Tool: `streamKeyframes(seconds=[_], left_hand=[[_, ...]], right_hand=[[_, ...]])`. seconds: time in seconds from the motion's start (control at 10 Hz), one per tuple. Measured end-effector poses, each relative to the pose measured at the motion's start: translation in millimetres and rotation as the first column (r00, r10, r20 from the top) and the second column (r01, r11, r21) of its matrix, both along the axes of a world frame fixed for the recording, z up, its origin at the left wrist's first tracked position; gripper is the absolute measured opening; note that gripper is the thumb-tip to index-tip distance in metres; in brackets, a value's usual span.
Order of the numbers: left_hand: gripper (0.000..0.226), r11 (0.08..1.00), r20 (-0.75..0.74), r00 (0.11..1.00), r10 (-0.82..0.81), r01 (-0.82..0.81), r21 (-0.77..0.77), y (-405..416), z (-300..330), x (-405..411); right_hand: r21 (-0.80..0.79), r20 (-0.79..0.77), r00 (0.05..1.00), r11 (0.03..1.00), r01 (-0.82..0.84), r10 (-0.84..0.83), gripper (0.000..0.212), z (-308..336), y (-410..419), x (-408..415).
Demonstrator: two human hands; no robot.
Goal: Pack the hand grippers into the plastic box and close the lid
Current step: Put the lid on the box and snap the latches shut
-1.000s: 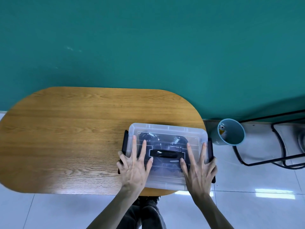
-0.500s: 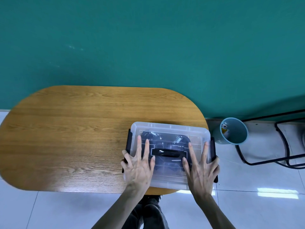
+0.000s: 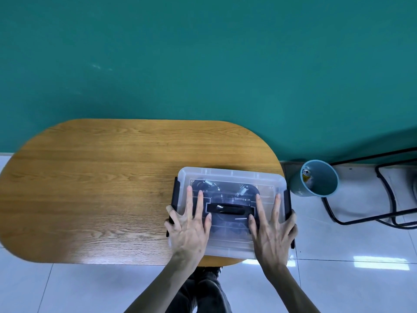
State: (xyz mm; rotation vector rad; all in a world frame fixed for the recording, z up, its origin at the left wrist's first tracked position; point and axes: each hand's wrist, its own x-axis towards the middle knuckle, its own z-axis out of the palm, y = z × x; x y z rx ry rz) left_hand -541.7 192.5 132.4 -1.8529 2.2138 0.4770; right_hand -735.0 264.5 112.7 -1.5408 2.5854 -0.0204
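Note:
A clear plastic box with its lid on stands at the right front of the wooden table. A black carry handle lies flat on the lid. Dark hand grippers with metal springs show through the lid. My left hand lies flat on the lid's left part, fingers spread, thumb over the black left latch. My right hand lies flat on the lid's right part, its outer fingers over the black right latch.
A teal bin with a can inside stands on the tiled floor right of the table. A black metal frame sits further right. A teal wall rises behind the table. My legs show below the table's front edge.
Both hands stay flat on the lid and have barely moved. The camera view has shifted slightly.

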Motion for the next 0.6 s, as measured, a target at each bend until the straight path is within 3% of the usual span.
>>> streamKeyframes(seconds=[0.2, 0.5, 0.6], left_hand=[[0.071, 0.998, 0.000, 0.999, -0.046, 0.046, -0.041, -3.3, 2.9, 8.2], [0.067, 0.970, 0.070, 0.972, -0.224, 0.216, 0.114, -26.3, 30.6, 30.0], [0.073, 0.965, 0.102, 0.961, -0.258, 0.250, 0.080, -41.2, 52.0, 26.5]], right_hand=[[0.037, -0.016, 1.000, 0.999, -0.020, 0.020, 0.062, 0.5, -1.5, -0.2], [0.101, 0.032, 0.995, 0.991, -0.092, 0.090, 0.061, 30.6, -3.8, -8.8], [0.089, 0.068, 0.987, 0.985, -0.149, 0.143, 0.061, 45.7, -16.2, -9.6]])
